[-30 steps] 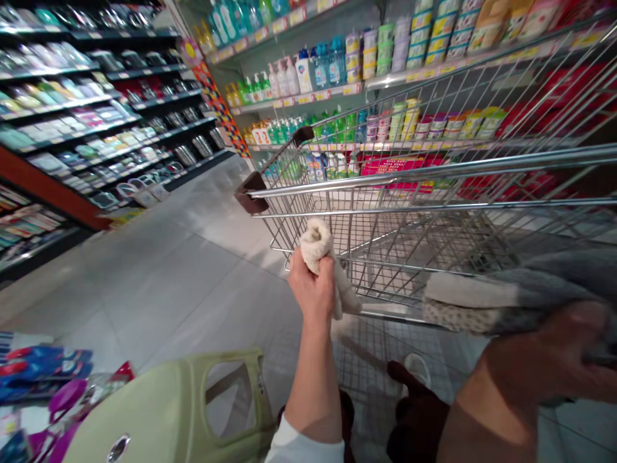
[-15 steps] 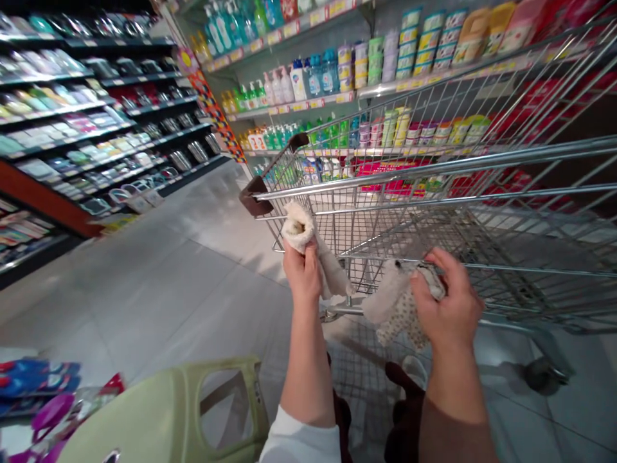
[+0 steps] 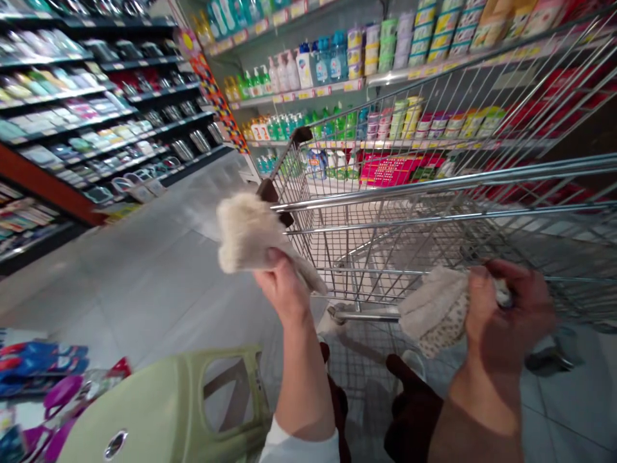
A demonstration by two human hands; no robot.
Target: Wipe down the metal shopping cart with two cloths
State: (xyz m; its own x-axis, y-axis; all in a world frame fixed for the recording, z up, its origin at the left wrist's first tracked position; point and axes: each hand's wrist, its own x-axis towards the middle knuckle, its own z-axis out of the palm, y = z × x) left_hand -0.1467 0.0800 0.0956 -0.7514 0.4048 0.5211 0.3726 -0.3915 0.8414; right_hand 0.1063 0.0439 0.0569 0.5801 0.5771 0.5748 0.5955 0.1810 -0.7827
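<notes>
My left hand (image 3: 284, 283) is closed on a cream fluffy slipper sock (image 3: 245, 231), its thumb on top. The fluffy end points up and left, and a thinner part hangs down to the right beside the shopping cart (image 3: 357, 283). My right hand (image 3: 511, 308) grips a second slipper sock (image 3: 434, 308), pale grey and plush, with a dotted underside, just in front of the cart's lower bars. Part of it is hidden behind my thumb and fingers. The two hands are well apart.
Shelves of pump bottles and tubs (image 3: 332, 58) stand behind the cart. A pale green plastic piece with a cut-out handle (image 3: 159, 405) is at the lower left. Packed shelves (image 3: 62, 96) line the far left, with grey tiled floor (image 3: 159, 276) between.
My left hand has moved left and turned its slipper sock, so the opening no longer shows. My right hand has moved to the right with the other one.
</notes>
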